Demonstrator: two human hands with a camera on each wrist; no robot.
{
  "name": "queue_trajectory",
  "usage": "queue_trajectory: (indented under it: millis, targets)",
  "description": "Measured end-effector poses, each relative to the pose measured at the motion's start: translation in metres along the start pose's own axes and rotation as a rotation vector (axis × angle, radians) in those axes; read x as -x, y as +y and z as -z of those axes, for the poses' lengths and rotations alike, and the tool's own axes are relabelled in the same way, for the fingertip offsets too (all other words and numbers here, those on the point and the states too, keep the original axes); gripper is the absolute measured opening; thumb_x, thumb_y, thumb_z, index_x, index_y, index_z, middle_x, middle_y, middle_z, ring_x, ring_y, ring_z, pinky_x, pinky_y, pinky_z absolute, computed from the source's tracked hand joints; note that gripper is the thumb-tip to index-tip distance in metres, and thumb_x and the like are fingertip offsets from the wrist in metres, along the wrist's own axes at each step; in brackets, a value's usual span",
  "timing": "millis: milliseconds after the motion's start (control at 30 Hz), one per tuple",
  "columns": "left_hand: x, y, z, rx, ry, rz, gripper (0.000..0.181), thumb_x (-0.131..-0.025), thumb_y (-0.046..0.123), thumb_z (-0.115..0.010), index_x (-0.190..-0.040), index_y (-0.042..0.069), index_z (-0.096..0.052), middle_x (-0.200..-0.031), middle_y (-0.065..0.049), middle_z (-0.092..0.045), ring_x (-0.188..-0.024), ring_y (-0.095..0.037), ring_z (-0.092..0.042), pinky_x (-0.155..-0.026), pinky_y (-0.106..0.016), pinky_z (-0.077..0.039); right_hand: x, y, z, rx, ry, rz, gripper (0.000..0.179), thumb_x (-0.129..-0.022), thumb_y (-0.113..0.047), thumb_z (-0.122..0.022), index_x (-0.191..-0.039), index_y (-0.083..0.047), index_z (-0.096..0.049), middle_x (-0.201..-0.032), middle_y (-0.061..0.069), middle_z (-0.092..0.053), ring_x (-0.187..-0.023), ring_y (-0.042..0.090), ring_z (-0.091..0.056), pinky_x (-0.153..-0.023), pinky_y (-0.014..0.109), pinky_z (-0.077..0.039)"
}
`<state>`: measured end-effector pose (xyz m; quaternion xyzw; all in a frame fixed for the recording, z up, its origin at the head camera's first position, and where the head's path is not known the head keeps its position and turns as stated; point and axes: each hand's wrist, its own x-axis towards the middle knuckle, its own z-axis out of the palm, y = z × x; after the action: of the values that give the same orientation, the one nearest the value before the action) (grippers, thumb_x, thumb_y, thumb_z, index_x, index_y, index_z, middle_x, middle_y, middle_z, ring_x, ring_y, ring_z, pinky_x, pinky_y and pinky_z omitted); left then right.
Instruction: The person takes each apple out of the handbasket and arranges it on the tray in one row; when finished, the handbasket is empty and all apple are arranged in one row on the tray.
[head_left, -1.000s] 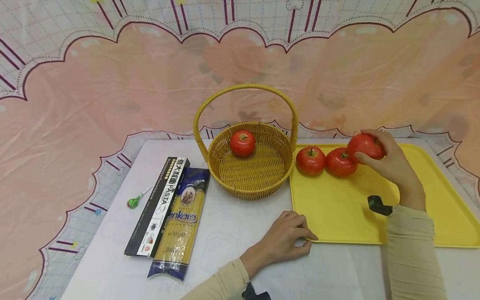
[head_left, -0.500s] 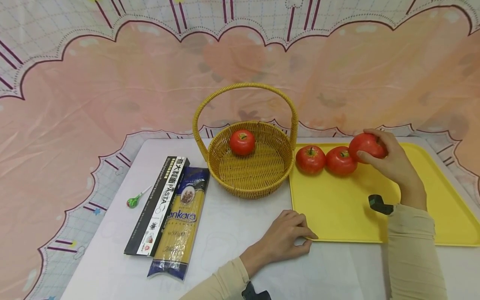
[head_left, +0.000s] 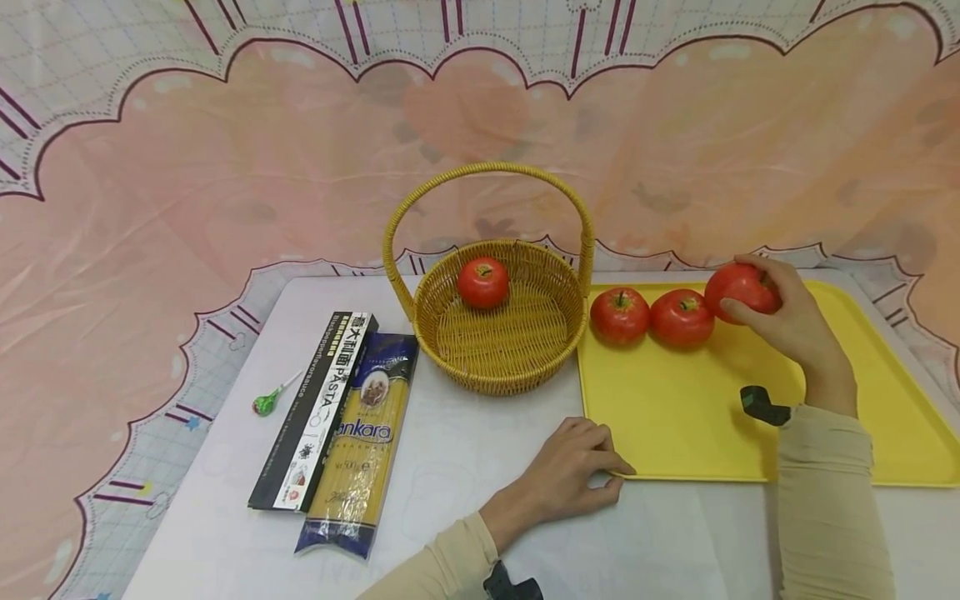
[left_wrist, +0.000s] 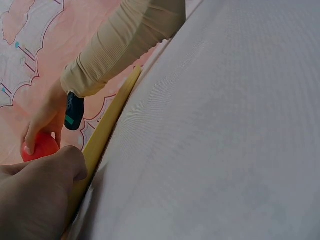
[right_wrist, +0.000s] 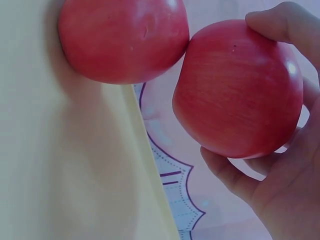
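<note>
My right hand (head_left: 787,312) grips a red apple (head_left: 738,292) above the back part of the yellow tray (head_left: 675,417). In the right wrist view, fingers and thumb curve round this apple (right_wrist: 240,95), which lies close beside another apple (right_wrist: 125,40). Two apples sit side by side at the tray's back left: one apple (head_left: 619,317) near the basket and a second apple (head_left: 682,319) to its right. My left hand (head_left: 570,471) pinches the tray's front left corner; the left wrist view has that hand (left_wrist: 40,195) at the tray's rim (left_wrist: 107,127).
A wicker basket (head_left: 510,387) with a tall handle stands left of the tray, one apple (head_left: 483,283) inside. Farther left lie a bag of spaghetti (head_left: 360,467), a black-and-white pasta box (head_left: 311,417) partly over it, and a green lollipop (head_left: 266,404). A patterned cloth hangs behind the table.
My right hand has shifted slightly to the right with its apple, away from the two apples on the tray. The left hand stays at the tray corner.
</note>
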<state>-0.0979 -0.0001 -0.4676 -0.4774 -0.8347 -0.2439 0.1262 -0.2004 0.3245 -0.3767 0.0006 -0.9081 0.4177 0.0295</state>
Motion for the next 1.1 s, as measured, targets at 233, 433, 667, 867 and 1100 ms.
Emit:
queue_trajectory:
  millis: [233,433,667,867,1100]
  targets:
    - [0.000,0.000,0.000,0.004,0.003,0.005,0.016,-0.083,0.025,-0.064,-0.094,0.030,-0.075,-0.080,0.015,-0.049,-0.086,-0.001,-0.045,-0.093,-0.021,-0.035,-0.002,0.006,0.000,0.018,0.024,0.014,0.067,-0.089,-0.033,-0.062,-0.147,-0.030,-0.028,-0.139,0.016,-0.025,-0.120,0.038,-0.031,-0.092,0.053,-0.035]
    - [0.000,0.000,-0.001,0.006,0.000,0.008,0.016,-0.083,0.025,-0.064,-0.094,0.030,-0.075,-0.081,0.015,-0.048,-0.086,-0.002,-0.045,-0.093,-0.021,-0.035,-0.003,0.009,0.000,0.045,0.021,0.020,0.069,-0.088,-0.031,-0.063,-0.147,-0.019,-0.028,-0.136,0.019,-0.027,-0.119,0.040,-0.033,-0.091,0.056,-0.035]
    - [0.000,0.001,0.000,-0.002,-0.003,0.011,0.016,-0.083,0.025,-0.065,-0.094,0.030,-0.075,-0.081,0.015,-0.047,-0.085,-0.002,-0.044,-0.093,-0.021,-0.035,-0.004,0.013,0.000,0.047,0.002,0.016,0.070,-0.089,-0.030,-0.063,-0.147,-0.014,-0.028,-0.140,0.023,-0.025,-0.121,0.045,-0.031,-0.094,0.063,-0.032]
    - [0.000,0.000,0.000,-0.002,-0.001,0.007,0.016,-0.083,0.025,-0.065,-0.094,0.029,-0.075,-0.081,0.015,-0.047,-0.085,-0.001,-0.044,-0.093,-0.021,-0.035,-0.006,0.018,-0.002,0.053,-0.013,0.012,0.072,-0.088,-0.032,-0.064,-0.147,-0.013,-0.028,-0.139,0.026,-0.025,-0.121,0.047,-0.030,-0.095,0.066,-0.030]
    - [0.000,0.001,0.000,0.011,-0.006,0.017,0.015,-0.083,0.026,-0.064,-0.094,0.030,-0.075,-0.081,0.015,-0.048,-0.086,-0.001,-0.044,-0.094,-0.021,-0.035,-0.007,0.023,-0.004,0.060,-0.049,0.014,0.074,-0.087,-0.032,-0.065,-0.146,-0.008,-0.027,-0.138,0.030,-0.025,-0.121,0.050,-0.030,-0.095,0.068,-0.029]
